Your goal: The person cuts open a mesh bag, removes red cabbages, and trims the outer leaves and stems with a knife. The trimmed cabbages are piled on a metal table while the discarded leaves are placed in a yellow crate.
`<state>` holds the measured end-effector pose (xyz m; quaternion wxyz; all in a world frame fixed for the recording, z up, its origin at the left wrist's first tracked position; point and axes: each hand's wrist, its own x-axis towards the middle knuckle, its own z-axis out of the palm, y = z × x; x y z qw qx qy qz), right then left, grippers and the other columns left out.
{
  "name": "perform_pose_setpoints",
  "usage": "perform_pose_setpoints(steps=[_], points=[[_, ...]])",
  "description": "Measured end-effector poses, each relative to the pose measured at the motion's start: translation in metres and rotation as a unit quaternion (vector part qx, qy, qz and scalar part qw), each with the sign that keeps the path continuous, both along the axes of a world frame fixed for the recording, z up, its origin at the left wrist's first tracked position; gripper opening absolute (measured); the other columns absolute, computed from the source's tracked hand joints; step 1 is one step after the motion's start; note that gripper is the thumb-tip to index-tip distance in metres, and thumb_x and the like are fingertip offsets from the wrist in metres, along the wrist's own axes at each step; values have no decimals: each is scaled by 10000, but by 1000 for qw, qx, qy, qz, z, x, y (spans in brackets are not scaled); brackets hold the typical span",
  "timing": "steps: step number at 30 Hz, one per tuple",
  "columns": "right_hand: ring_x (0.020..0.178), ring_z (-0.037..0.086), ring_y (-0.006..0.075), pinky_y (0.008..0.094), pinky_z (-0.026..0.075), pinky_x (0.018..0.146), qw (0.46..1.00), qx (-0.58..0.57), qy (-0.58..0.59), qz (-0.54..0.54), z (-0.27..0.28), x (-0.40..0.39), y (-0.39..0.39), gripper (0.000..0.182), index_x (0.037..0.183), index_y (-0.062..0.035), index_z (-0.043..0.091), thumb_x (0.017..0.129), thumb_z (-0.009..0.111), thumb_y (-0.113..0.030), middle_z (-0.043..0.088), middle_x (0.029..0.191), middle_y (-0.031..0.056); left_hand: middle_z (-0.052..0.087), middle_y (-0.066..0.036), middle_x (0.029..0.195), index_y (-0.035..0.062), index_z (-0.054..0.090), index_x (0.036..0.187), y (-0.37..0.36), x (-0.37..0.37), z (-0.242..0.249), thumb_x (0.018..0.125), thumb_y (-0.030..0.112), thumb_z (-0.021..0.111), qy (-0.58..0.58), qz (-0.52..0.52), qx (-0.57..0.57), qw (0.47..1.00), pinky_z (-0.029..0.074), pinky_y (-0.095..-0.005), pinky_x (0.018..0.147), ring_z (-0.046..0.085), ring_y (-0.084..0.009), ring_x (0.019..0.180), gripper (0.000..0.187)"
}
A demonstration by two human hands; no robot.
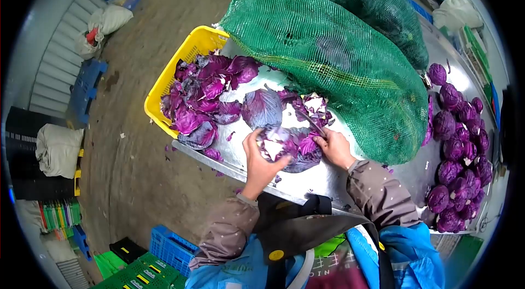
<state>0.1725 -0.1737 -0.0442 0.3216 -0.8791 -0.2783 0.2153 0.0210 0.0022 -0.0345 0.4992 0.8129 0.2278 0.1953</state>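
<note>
My left hand (263,163) is wrapped round a red cabbage (275,144), its pale cut stem facing up. In my right hand (334,148) is a knife (310,121), its dark blade pointing up and left, beside the cabbage. Loose purple outer leaves (262,108) lie on the metal table (229,135) just beyond the cabbage and under it. Another pale stem end (315,104) shows among leaves near the blade's tip.
A yellow crate (158,92) heaped with purple leaves sits at the table's left end. Large green mesh sacks (328,54) lie across the back. Several cabbages (453,149) are piled at the right. Blue and green crates (172,245) stand on the floor.
</note>
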Motion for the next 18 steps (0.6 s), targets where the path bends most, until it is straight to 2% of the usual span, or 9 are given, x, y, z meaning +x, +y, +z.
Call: perform_pose_setpoints(steps=[2,3,4,6,9,12,14,17,18], points=[[683,622,369,432,479,582,988,-103,-117,-3,25,-11,14,456,1195,-39,480,841,619,-291,633,719,180,362,-193,1187,-2,318,1294,-6,2,6,615,258,819,3,-15,24,1000,343,-411,978,400,-328,1130,883],[717,623,368,432,485,570,986,-73,-150,25,33,-11,16,534,1286,-80,377,847,604,-284,626,884,185,365,-194,1182,-9,317,1290,-6,3,6,615,257,820,7,3,23,1000,339,-412,981,398,-330,1129,883],[730,620,351,426,497,567,978,21,-203,38,46,-16,20,466,1279,-108,434,854,586,-223,565,1023,172,368,-194,1176,-16,317,1287,-5,7,6,615,255,820,8,22,23,999,336,-413,984,395,-332,1127,882],[718,616,332,413,507,573,972,105,-185,98,52,-24,26,445,1285,-172,477,851,571,-158,519,1044,147,372,-199,1169,-26,319,1277,-4,9,4,611,247,822,10,27,17,999,337,-416,982,392,-336,1127,878],[667,616,309,411,505,544,971,97,-159,152,49,-38,39,507,1298,-257,490,816,588,-131,513,1035,142,361,-217,1172,-62,312,1248,-4,12,-2,597,228,823,8,23,38,999,345,-437,975,388,-365,1127,877],[636,622,289,411,500,519,967,7,-204,151,53,-32,49,536,1290,-281,497,788,603,-126,505,1011,138,361,-215,1173,-65,321,1236,-8,18,-1,594,227,823,15,38,32,999,345,-440,972,388,-365,1124,866],[615,625,271,400,497,494,961,16,-234,147,46,-27,52,540,1282,-296,504,778,601,-126,508,964,127,361,-216,1173,-60,329,1231,-7,21,1,589,235,823,29,43,12,999,341,-443,971,384,-368,1125,862],[622,613,293,385,506,519,945,32,-296,133,34,-11,53,531,1298,-278,486,802,574,-111,544,914,108,373,-206,1136,-63,330,1228,-11,24,5,595,248,823,38,32,82,995,346,-422,963,395,-346,1109,860],[609,612,279,389,499,488,957,33,-271,99,32,-5,55,497,1298,-258,486,823,562,-134,528,892,140,375,-205,1133,-71,334,1222,-14,25,8,593,252,822,42,37,96,994,344,-422,964,391,-347,1108,859]])
